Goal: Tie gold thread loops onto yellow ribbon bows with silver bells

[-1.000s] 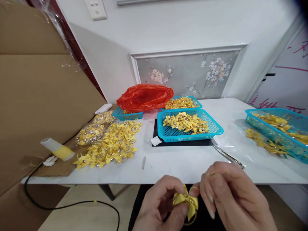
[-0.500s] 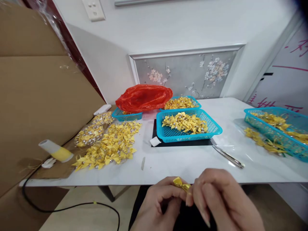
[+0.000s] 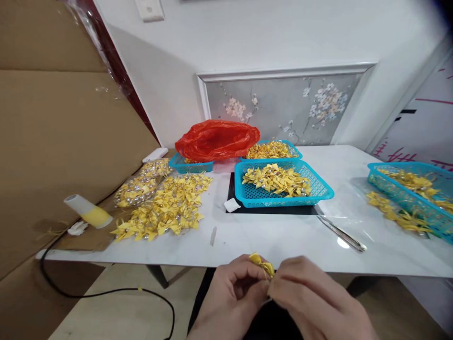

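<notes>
Four turquoise plastic mesh baskets stand on the white table (image 3: 283, 243): the middle basket (image 3: 283, 202), the right-edge basket (image 3: 396, 164), and at the back edge the back basket (image 3: 297, 154) and the bag-covered basket (image 3: 191, 166). One crumpled red plastic bag (image 3: 217, 139). Two loose heaps of yellow ribbon bows: the left heap (image 3: 166, 208) and the right heap (image 3: 392, 215). Two clear packets of bows (image 3: 136, 191) (image 3: 155, 167) by the left edge. One slim metal tool (image 3: 341, 234). One white-and-yellow tube (image 3: 88, 212). Two hands, left hand (image 3: 230, 297) and right hand (image 3: 311, 302), pinch one yellow bow (image 3: 262, 264).

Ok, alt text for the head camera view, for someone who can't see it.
The left hand and right hand pinch a small yellow bow at the near edge of a white table. Beyond lie a pile of yellow bows, blue baskets of more, a red bag and tweezers.
</notes>
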`<state>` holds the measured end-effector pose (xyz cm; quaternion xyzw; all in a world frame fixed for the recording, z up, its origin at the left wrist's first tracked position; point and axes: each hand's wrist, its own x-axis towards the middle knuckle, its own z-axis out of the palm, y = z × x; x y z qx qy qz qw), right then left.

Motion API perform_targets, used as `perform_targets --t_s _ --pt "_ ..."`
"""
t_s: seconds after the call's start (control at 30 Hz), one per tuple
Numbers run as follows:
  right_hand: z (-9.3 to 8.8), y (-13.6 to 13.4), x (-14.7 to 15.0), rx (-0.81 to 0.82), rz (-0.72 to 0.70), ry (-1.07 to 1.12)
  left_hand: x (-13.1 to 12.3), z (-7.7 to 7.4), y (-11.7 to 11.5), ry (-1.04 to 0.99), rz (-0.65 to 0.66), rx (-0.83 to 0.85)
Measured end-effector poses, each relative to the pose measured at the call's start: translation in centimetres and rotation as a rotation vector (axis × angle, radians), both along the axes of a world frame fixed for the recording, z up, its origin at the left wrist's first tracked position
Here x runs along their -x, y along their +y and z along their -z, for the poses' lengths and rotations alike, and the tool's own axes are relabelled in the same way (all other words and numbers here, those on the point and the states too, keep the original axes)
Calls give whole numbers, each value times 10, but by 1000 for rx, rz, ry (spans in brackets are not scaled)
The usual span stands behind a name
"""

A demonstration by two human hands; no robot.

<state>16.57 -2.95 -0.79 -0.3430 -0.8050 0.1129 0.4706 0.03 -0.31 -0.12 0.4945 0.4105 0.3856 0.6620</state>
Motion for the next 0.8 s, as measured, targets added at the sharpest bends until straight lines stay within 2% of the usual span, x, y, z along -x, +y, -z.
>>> perform_targets --t_s 0.1,0.37,0.57,0.8 --pt "-3 11 -12 -84 107 -185 3 -1 -5 67 31 -13" --pt "-8 20 -14 -227 142 -414 5 4 -8 76 40 26" --pt "-9 17 -15 -215 157 -488 5 6 -9 109 -13 53" --pt "-9 21 -20 -93 27 -479 3 6 -6 36 -33 94"
